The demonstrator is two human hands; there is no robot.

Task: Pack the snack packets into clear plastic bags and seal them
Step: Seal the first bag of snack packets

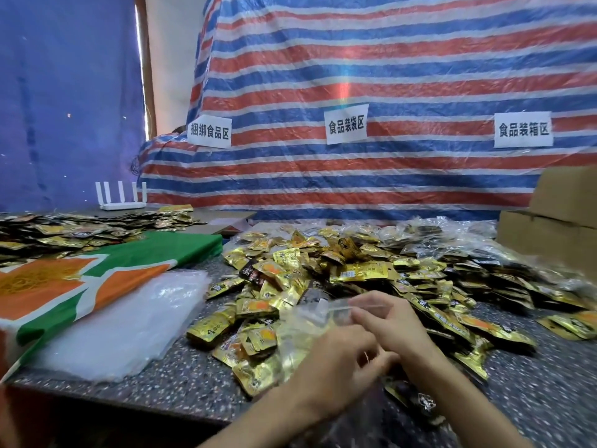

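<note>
Head cam: right hand [387, 321] pinches top strip of clear plastic bag [305, 320], left hand [336, 367] curled round its lower part, blurry. Bag held just above snack packets [323, 270] heaped on speckled counter [177, 376].

A single wide-angle view, worn on the person's head, looks forward and down across the speckled table [181, 383]. The left hand [336, 367] and right hand [387, 321] hold the clear bag [307, 321] close under the lens at lower centre, with the forearms entering from the bottom edge. Farther off, the striped tarpaulin [387, 76] fills the upper frame, its stripes bowed.
</note>
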